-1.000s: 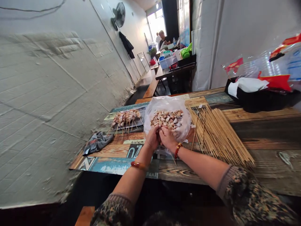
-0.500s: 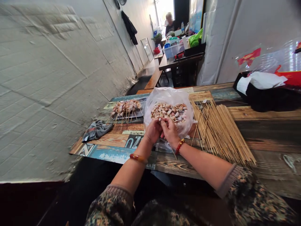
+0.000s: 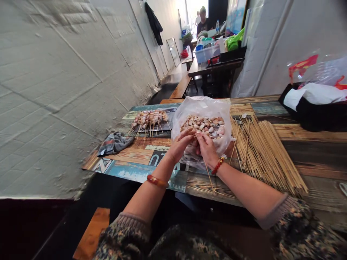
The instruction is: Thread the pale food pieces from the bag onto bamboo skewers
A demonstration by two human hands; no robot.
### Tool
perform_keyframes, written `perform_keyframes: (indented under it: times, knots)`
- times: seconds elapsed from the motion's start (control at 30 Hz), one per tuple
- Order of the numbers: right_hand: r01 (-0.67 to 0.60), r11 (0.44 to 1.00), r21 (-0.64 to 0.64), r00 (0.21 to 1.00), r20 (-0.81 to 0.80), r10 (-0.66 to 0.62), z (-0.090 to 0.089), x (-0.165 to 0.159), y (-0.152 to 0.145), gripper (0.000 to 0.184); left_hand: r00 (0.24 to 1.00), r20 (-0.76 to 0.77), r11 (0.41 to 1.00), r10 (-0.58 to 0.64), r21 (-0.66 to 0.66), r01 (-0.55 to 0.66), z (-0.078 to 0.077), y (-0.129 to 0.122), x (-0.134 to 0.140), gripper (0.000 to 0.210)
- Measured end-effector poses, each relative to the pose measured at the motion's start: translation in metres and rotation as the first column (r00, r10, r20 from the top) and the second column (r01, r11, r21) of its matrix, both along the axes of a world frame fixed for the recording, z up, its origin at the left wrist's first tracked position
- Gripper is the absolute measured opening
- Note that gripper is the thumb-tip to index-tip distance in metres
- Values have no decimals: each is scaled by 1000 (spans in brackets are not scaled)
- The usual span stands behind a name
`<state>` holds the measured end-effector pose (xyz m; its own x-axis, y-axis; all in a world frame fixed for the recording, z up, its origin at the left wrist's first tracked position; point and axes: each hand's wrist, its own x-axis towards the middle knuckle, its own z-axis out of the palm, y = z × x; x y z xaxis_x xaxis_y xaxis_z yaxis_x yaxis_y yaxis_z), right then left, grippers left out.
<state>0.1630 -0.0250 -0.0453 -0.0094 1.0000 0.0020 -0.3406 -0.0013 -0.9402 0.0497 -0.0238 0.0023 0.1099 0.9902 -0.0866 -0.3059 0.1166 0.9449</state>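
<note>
My right hand point(image 3: 207, 148) is closed on a thin wooden skewer point(image 3: 208, 175), whose lower end sticks out below the palm towards the table edge. Stretched out towards its fingertips, the fingers of my left hand point(image 3: 181, 145) hold nothing that I can make out. Something small and pale shows where the fingertips meet, partly hidden. Both hands are over the near side of a translucent plastic bag point(image 3: 177, 119), its mouth spread wide around many garlic cloves point(image 3: 202, 124). Right of the bag lies a broad heap of bare wooden skewers point(image 3: 271, 155).
Loaded skewers point(image 3: 150, 119) lie on a tray point(image 3: 170, 121) at the left, behind a grey cloth point(image 3: 116, 142). A black bag point(image 3: 311, 113) sits at the right. Beyond the patterned table point(image 3: 127, 175) stand a bench point(image 3: 181, 86), another table with a plastic bin point(image 3: 207, 54), and a person point(image 3: 203, 23).
The fingers of my left hand have straightened from a pinch. More of the skewer's lower end shows below my right hand. The whole view has shifted slightly.
</note>
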Motion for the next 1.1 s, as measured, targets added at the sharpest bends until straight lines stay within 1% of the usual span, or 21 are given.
perform_keyframes:
  times: [0.07,0.13,0.2,0.27,0.37,0.43,0.67,0.8,0.87,0.93,1.0,1.03,1.1]
  knots:
    - [-12,999,-34,1000,-29,11,1,0,-2,35,996,11,996,84,24,-84,7,4,-17,35]
    - [-12,998,-62,999,-52,9,3,0,-3,34,987,20,986,160,36,-161,10,9,-34,33]
    - [-9,997,-79,998,-60,4,4,0,-4,34,977,21,977,211,35,-212,8,13,-46,31]
    - [-5,997,-83,999,-50,1,5,0,-4,34,977,3,977,214,22,-214,3,18,-51,29]
    - [-2,996,-88,999,-49,-2,5,0,-4,33,985,-29,985,171,11,-170,-5,24,-48,27]
    - [1,996,-94,998,-59,-7,5,0,-4,33,989,-41,989,145,21,-144,-6,28,-44,27]
    - [21,990,-141,999,-42,-27,8,-2,-2,33,994,-66,995,85,48,-82,2,50,-31,22]
    - [39,986,-164,999,-30,-44,9,-2,-1,29,994,-92,998,52,44,-48,2,67,-21,17]
    - [45,985,-164,998,-41,-53,9,-2,-1,28,990,-137,999,23,43,-18,2,78,-15,14]
    - [54,985,-166,995,-70,-67,10,-2,0,28,978,-207,995,-5,94,25,2,90,-9,11]
    - [65,981,-183,991,-104,-86,10,-2,1,26,950,-312,974,-34,203,101,2,102,-3,8]
    - [70,979,-194,988,-119,-94,10,-1,1,25,925,-375,952,-52,262,160,2,108,1,9]
    - [70,975,-212,985,-140,-101,12,-1,3,21,857,-505,888,-100,343,306,2,117,8,15]
